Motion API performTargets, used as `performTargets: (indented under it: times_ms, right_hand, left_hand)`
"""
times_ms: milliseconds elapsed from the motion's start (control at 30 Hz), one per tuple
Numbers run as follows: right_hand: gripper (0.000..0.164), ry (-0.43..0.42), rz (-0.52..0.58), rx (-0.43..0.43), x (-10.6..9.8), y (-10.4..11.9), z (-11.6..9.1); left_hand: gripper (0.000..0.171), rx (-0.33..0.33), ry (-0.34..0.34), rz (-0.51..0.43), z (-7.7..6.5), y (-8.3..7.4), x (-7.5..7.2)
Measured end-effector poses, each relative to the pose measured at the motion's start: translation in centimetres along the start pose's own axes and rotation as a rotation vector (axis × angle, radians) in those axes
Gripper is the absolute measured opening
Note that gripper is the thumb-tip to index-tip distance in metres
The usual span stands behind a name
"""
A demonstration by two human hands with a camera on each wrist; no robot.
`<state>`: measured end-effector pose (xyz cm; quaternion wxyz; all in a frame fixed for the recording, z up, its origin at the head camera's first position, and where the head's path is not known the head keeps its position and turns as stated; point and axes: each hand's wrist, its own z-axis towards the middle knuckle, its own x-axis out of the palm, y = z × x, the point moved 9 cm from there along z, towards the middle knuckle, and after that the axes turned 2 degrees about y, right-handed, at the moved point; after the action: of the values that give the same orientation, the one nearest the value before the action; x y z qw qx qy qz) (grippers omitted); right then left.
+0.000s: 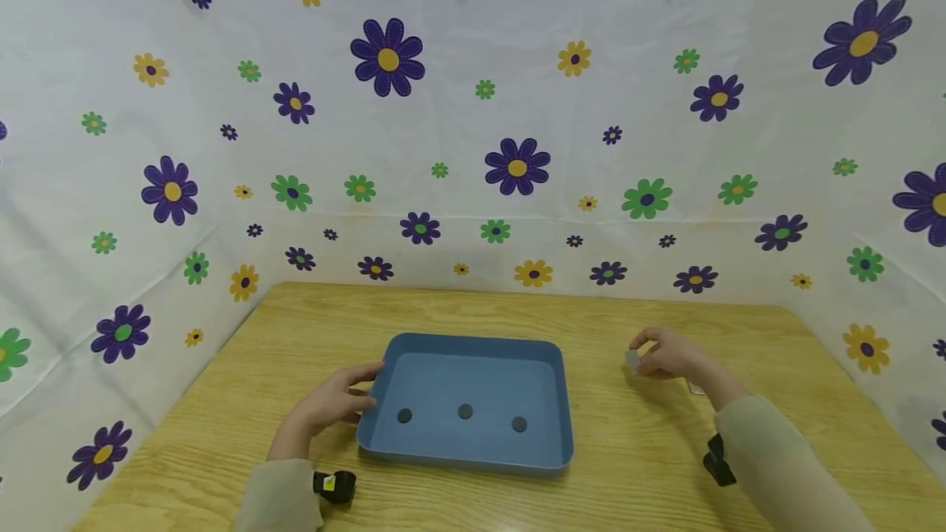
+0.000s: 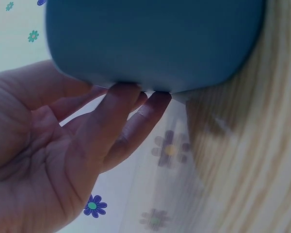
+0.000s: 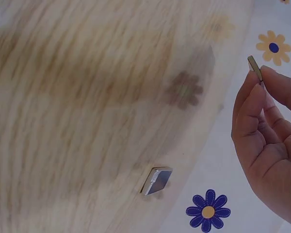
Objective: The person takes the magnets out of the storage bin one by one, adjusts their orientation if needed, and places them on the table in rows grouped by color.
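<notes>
While the left hand (image 1: 328,399) rests spread fingers against the left side of the tray (image 1: 466,462), perhaps steadying it, we see the right hand (image 1: 668,353) pinch a tile (image 1: 632,360) by one end, right of the tray, likely because it is small.

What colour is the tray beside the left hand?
The tray is blue, seen best in the head view.

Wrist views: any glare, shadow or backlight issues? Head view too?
Left wrist: tray and left hand look dark against brighter flowered backdrop; right wrist: bright glare at the upper left edge, broad shadow band across the tabletop; head: soft shadow below the right hand.
</notes>
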<state>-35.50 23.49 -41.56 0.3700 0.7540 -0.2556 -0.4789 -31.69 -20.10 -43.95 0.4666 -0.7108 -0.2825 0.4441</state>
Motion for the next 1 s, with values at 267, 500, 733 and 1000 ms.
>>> performTargets:
  times_ms: [267, 500, 733, 1000]
  right_hand:
    - [0.034, -0.037, -0.121, 0.026, 0.1, -0.9, -0.2]
    - [0.03, -0.074, -0.178, 0.07, 0.3, -1.6, 0.0]
    - [0.022, -0.092, -0.238, 0.086, 0.3, -1.6, 0.1]
    - [0.019, -0.116, -0.298, 0.077, 0.4, -1.3, 0.1]
  left_hand:
    - [0.057, -0.006, -0.009, 0.0, 0.0, 0.2, -0.1]
    - [0.056, -0.011, -0.012, 0.006, 0.0, 0.1, -0.1]
    - [0.057, -0.005, -0.008, -0.003, 0.1, 0.3, -0.1]
    - [0.056, -0.006, -0.008, 0.001, 0.1, 0.2, -0.1]
